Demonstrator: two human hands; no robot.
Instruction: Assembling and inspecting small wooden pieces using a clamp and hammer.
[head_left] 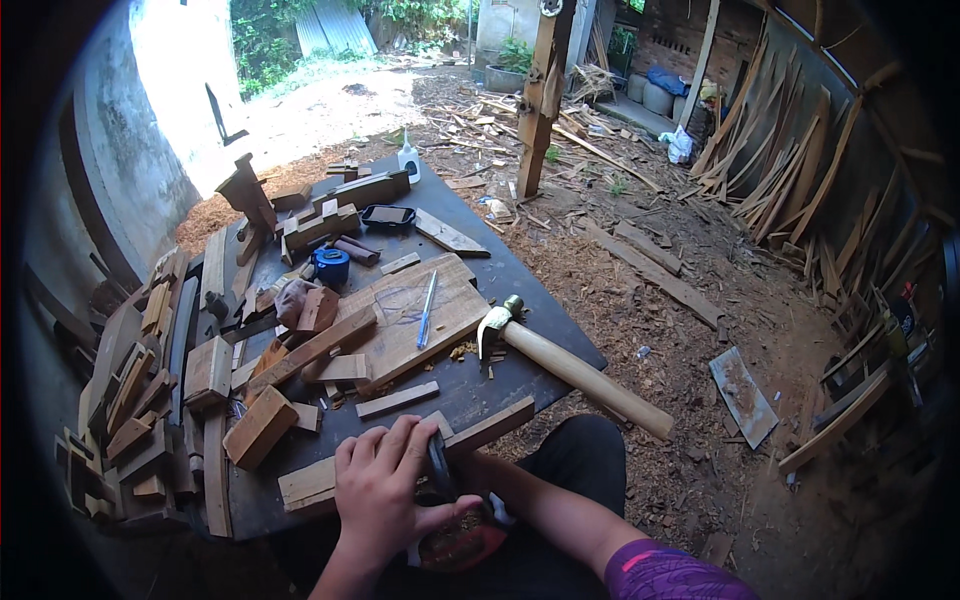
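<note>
My left hand [385,478] is wrapped over the top of a dark tool, apparently a clamp [458,540], with red on its lower body, at a long wooden bar [490,425] along the table's near edge. My right hand [470,470] is behind it, low by the bar; its fingers are hidden. Just beyond lie a hammer [570,375] with a pale handle, a blue pen [427,310] on a marked board [380,320], and a small wooden strip [397,400].
The dark table [530,290] holds several wood blocks [210,375], a blue tape measure [330,266], a black phone-like item [388,215] and a white bottle [408,160]. A wooden post [535,130] stands beyond. Wood offcuts litter the ground; planks [800,180] lean along the right wall.
</note>
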